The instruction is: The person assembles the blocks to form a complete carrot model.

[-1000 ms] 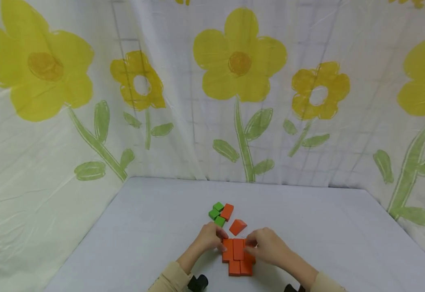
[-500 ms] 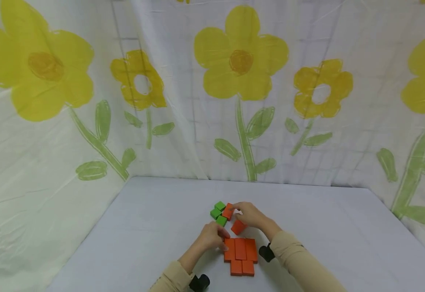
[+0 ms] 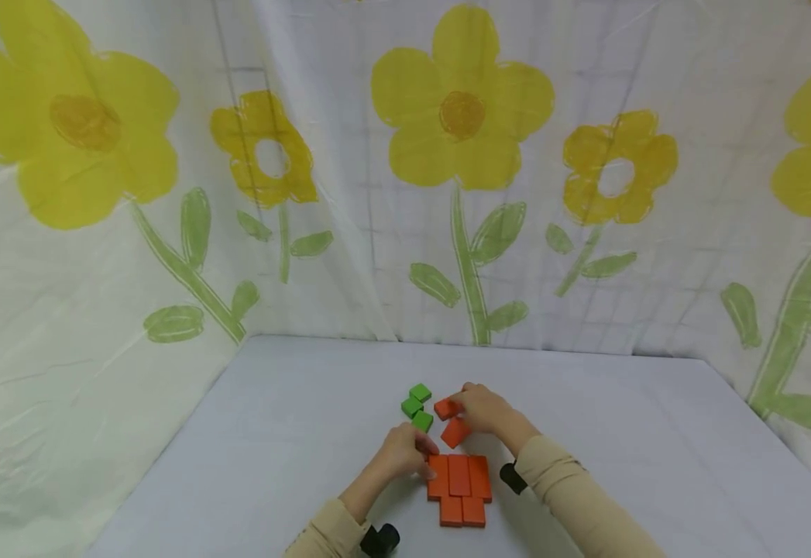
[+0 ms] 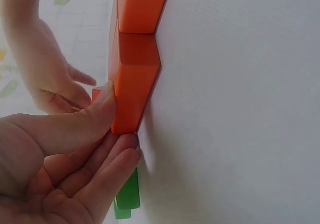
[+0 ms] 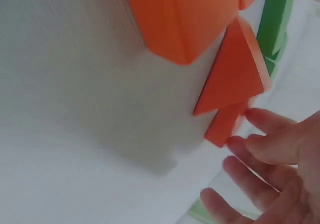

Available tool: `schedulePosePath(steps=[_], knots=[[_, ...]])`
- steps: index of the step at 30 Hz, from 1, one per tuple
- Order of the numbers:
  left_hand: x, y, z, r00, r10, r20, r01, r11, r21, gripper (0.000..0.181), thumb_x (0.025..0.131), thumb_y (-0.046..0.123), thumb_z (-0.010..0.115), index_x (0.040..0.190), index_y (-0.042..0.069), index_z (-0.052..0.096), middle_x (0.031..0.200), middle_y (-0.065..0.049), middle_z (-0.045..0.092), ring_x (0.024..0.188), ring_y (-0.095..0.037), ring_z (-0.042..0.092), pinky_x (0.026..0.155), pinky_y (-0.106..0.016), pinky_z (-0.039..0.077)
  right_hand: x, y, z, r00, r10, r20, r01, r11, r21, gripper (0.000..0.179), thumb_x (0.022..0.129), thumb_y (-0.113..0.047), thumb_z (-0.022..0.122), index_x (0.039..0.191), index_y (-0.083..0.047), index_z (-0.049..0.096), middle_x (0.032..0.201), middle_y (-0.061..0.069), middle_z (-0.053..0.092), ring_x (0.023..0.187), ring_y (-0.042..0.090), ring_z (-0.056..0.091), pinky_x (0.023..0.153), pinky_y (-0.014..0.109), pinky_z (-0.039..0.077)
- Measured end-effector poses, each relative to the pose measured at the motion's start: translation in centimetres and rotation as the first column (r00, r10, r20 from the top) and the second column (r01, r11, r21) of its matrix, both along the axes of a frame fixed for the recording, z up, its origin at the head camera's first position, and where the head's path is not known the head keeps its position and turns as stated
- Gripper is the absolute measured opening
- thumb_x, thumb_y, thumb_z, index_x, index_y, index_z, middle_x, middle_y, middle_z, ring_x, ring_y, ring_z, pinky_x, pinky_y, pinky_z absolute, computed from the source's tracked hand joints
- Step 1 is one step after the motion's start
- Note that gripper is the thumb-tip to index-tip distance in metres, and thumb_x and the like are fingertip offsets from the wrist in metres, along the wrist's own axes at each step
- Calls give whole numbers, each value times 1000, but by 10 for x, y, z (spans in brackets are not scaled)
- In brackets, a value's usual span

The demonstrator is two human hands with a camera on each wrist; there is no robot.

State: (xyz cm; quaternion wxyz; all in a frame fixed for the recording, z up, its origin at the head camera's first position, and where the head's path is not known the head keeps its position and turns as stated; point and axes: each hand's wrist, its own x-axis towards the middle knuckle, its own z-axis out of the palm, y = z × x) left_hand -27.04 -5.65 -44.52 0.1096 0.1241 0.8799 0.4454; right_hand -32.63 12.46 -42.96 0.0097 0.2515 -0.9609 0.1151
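Note:
Several orange-red blocks lie flat against each other in a stepped shape in the head view. My left hand is at its far left corner. The left thumb lies on the corner block and the fingers bend against its far end, pinching it. Farther back, my right hand pinches a loose rectangular orange block between thumb and index finger. In the right wrist view, the other fingers spread away from that block. An orange triangular block lies between it and the stepped shape.
Green blocks sit in a small group left of the right hand, beyond the left hand. The white table ends at a hanging cloth printed with yellow flowers. A dark wrist device is strapped on the left arm.
My right hand has left the stepped shape, reached out to the loose rectangular block and turned it away from the green blocks, a little rightward. The left hand stays at its corner.

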Motion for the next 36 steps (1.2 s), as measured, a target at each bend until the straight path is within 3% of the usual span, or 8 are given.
schedulePosePath(steps=[5,8,11,16,26,36], knots=[[0,0,0,1000,13,27,-13,1000,-5,21,69,-8,81,88,1,73,77,-3,61,70,-17,51,62,-29,46,-4,8,-3,1000,-18,26,19,999,-44,28,87,1,66,114,4,63,122,25,57,117,41,52,95,52,43],[0,0,0,1000,12,23,-12,1000,-5,21,70,-8,80,88,0,73,77,-3,61,70,-17,50,62,-30,46,-6,11,-8,996,-28,90,35,997,-68,38,89,3,64,125,5,54,126,26,56,117,40,53,99,50,41],[0,0,0,1000,9,19,-9,1000,-6,20,70,-8,80,88,0,73,77,-3,61,70,-17,50,62,-30,46,-6,14,-12,996,-24,88,30,997,-67,41,87,4,66,126,6,54,117,24,58,108,38,57,94,48,44],[0,1,1,1000,13,22,-13,1000,-12,21,70,-7,81,87,0,73,78,-3,62,71,-17,51,63,-31,47,-7,15,-14,1000,-16,-19,15,998,-59,26,80,4,74,105,4,64,96,15,58,90,31,59,83,44,49],[-2,1,0,1000,18,19,-18,999,-27,21,69,-7,81,87,1,73,78,-3,61,71,-17,50,63,-31,46,-4,18,-15,991,-87,-101,73,989,-129,23,75,3,77,94,7,65,83,14,58,77,29,58,73,43,51],[-4,3,0,1000,-7,0,7,999,-48,22,68,-7,82,87,0,73,78,-3,63,71,-17,51,65,-32,48,17,34,3,988,-150,-43,130,943,-306,20,73,1,79,91,1,71,79,6,61,72,16,54,66,32,48]])
